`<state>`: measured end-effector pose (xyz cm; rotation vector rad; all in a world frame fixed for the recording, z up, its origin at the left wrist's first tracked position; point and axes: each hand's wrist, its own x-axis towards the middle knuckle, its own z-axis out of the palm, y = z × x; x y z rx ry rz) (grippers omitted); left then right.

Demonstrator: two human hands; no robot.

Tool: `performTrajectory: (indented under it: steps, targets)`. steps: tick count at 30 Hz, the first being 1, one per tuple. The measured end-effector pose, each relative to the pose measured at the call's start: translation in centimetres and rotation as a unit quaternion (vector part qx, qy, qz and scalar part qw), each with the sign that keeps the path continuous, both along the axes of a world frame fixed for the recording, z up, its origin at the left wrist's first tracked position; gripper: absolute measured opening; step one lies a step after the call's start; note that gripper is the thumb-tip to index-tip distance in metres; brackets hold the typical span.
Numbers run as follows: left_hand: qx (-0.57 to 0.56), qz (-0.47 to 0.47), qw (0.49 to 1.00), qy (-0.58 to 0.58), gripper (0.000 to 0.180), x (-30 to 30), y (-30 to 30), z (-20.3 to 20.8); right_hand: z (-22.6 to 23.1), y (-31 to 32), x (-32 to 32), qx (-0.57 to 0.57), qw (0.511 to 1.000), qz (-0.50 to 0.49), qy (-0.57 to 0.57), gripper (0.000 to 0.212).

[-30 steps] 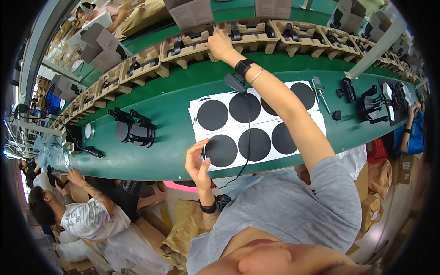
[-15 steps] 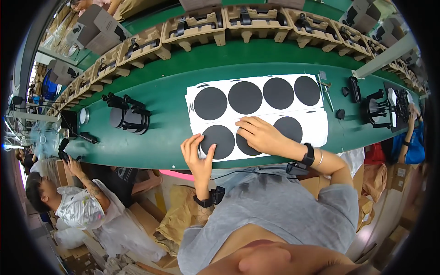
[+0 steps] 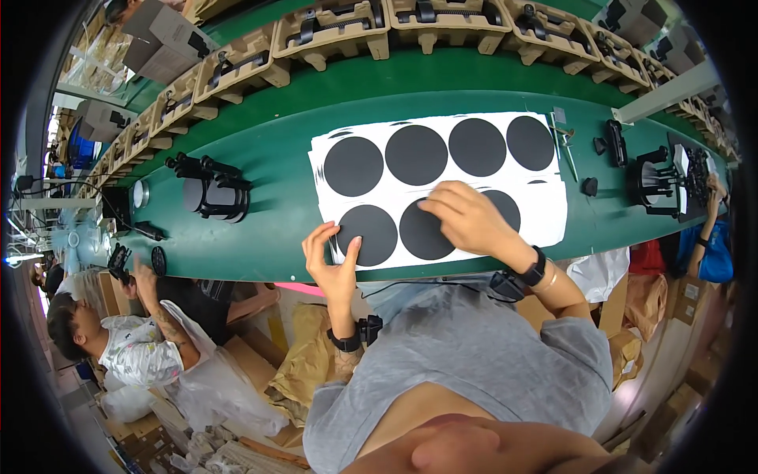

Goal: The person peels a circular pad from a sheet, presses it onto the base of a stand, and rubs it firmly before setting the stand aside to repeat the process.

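Observation:
A stack of white sheets [image 3: 545,209] with two rows of round black discs lies on the green table in front of me. My left hand [image 3: 332,265] rests at the near left corner, thumb and fingers apart, with the thumb on the near-left disc [image 3: 373,233]. Over the near row's second disc [image 3: 422,235], my right hand [image 3: 467,221] has its fingers curled and pinched together near the disc's upper right part. What those fingertips hold, if anything, is hidden. Part of a third disc [image 3: 501,207] shows behind the right hand.
Left of the sheets stands a black device with folded arms [image 3: 217,193]. Thin metal tools [image 3: 567,150] lie by the sheets' right edge, with a similar black device [image 3: 651,186] farther right. Brown moulded trays [image 3: 332,31] line the back. A co-worker's hand [image 3: 144,280] is at the left edge.
My right hand has shifted right and slightly away from me, its fingers more curled, baring more of the second disc. My left hand keeps its place on the sheet. The co-worker's hand has moved.

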<state>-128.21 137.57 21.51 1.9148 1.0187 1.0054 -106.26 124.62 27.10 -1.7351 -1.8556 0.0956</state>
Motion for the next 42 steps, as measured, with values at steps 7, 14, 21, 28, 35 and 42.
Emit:
performTrajectory:
  steps: [7, 14, 21, 28, 35, 42]
  targets:
    - [0.02, -0.005, 1.0, 0.001, 0.026, -0.3, 0.4, -1.0, -0.5, -3.9, 2.1, -0.005, 0.992, -0.108, -0.069, 0.032]
    - [0.003, 0.011, 1.0, -0.018, 0.026, -0.5, 0.7, -1.3, -0.2, -3.2, 1.7, -0.001, 0.991, -0.12, -0.063, 0.029]
    - [-0.007, 0.036, 0.999, -0.029, 0.029, -0.8, 0.6, -1.3, -0.6, -2.9, 1.5, 0.032, 0.994, -0.092, -0.055, 0.022]
    - [0.0, 0.034, 0.999, -0.026, 0.029, -0.1, 1.0, -1.1, 0.0, -2.2, 2.0, 0.031, 0.994, -0.095, -0.033, 0.017]
    - [-0.045, 0.053, 0.997, -0.024, 0.035, 0.6, 1.3, -0.6, -0.1, -1.6, 2.5, -0.014, 0.997, -0.072, -0.01, 0.019]
    - [-0.003, 0.044, 0.999, -0.001, 0.042, 0.6, 1.2, -0.1, -1.6, -4.9, 4.5, 0.224, 0.948, -0.167, 0.154, 0.013]
